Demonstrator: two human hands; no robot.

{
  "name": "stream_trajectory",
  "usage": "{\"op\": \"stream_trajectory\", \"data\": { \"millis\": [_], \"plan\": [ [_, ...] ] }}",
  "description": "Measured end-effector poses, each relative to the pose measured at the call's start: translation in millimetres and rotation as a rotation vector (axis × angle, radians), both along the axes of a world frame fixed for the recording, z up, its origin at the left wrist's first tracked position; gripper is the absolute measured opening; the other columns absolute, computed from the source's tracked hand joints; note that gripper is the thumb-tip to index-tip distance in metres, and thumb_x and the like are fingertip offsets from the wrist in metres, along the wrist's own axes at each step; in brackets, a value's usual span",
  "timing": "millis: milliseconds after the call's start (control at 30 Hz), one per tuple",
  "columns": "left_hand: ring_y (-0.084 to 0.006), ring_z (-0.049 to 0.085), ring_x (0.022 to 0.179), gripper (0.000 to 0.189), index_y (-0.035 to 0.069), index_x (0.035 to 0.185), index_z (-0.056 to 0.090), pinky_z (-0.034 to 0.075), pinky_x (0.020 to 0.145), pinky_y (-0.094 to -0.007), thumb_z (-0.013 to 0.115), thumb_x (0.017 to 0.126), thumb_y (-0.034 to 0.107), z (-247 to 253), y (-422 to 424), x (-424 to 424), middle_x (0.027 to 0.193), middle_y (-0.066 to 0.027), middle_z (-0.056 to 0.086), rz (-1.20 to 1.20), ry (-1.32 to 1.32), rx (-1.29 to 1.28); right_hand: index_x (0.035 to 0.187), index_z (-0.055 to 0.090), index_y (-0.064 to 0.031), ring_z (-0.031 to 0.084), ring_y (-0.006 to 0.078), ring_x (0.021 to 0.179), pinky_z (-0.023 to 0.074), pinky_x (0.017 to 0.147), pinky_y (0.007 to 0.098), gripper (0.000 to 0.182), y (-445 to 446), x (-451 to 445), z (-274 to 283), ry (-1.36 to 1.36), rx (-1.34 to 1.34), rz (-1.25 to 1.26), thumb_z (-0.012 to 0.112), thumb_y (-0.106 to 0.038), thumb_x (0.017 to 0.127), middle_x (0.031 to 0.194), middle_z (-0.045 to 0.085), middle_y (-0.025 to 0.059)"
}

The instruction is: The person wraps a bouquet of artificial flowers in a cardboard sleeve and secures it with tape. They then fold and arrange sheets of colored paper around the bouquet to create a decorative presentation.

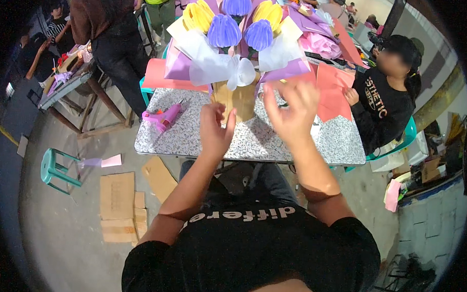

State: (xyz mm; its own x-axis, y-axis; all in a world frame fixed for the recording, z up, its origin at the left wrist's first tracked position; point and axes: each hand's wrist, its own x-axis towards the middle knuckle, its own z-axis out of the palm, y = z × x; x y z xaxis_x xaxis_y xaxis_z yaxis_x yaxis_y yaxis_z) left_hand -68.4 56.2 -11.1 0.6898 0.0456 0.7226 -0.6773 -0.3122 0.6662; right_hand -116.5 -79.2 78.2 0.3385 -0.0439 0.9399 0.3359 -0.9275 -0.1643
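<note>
A bouquet of purple flowers (224,31) and yellow flowers (198,15) stands on the speckled table (172,144), wrapped in purple and cream paper around a brown paper base (239,100). A white translucent bow (240,73) sits at its front. My left hand (217,126) is at the lower left of the base, fingers curled; whether it touches the base or holds anything cannot be told. My right hand (292,109) is raised to the right of the base, blurred, fingers apart, with nothing visible in it. A pink glue gun (163,117) lies to the left.
Coral paper sheets (333,93) lie at the table's right, where a person (390,86) sits touching one. Pink paper (322,45) and other wrapped flowers are behind. Cardboard pieces (117,196) and a green stool (55,168) are on the floor at left. Another person stands at the upper left.
</note>
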Motion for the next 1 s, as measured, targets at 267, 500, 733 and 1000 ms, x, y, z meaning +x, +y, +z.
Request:
{"op": "stream_trajectory", "data": {
  "millis": [267,500,733,1000],
  "plan": [
    [-0.0205,0.053,0.068,0.022,0.006,0.091,0.055,0.044,0.057,-0.0298,0.063,0.071,0.012,40.5,-33.2,27.9,0.081,-0.0080,0.055,0.014,-0.251,-0.019,0.077,0.066,-0.0095,0.047,0.0277,0.090,0.0287,0.077,0.0431,0.028,-17.3,30.7,69.8,0.371,-0.105,-0.168,0.051,-0.032,0.071,0.090,0.054,0.0114],
    [-0.0100,0.050,0.063,0.023,0.002,0.094,0.052,0.040,0.052,-0.0213,0.062,0.074,0.005,32.9,-34.9,37.9,0.080,-0.0067,0.056,-0.045,-0.198,-0.139,0.078,0.066,-0.0071,0.046,0.0272,0.093,0.0271,0.079,0.0423,0.030,-13.3,35.7,70.6,0.436,-0.205,-0.183,0.055,-0.031,0.063,0.089,0.053,0.0108],
    [-0.0103,0.054,0.072,0.025,0.000,0.095,0.047,0.045,0.057,-0.0215,0.061,0.075,0.006,24.1,-33.3,45.3,0.084,-0.0086,0.056,-0.051,-0.243,-0.193,0.075,0.065,-0.0079,0.045,0.0270,0.091,0.0282,0.073,0.0433,0.021,-8.5,44.3,61.0,0.373,-0.242,-0.242,0.059,-0.024,0.062,0.090,0.053,0.0107],
    [-0.0219,0.056,0.069,0.026,0.000,0.086,0.047,0.045,0.059,-0.0303,0.063,0.074,0.017,17.5,-37.3,51.9,0.078,-0.0108,0.055,-0.145,-0.044,-0.390,0.079,0.065,-0.0034,0.046,0.0274,0.092,0.0326,0.076,0.0401,0.034,-1.9,43.8,56.8,0.425,-0.183,-0.228,0.068,-0.028,0.055,0.091,0.052,0.0103]
  ]
}}
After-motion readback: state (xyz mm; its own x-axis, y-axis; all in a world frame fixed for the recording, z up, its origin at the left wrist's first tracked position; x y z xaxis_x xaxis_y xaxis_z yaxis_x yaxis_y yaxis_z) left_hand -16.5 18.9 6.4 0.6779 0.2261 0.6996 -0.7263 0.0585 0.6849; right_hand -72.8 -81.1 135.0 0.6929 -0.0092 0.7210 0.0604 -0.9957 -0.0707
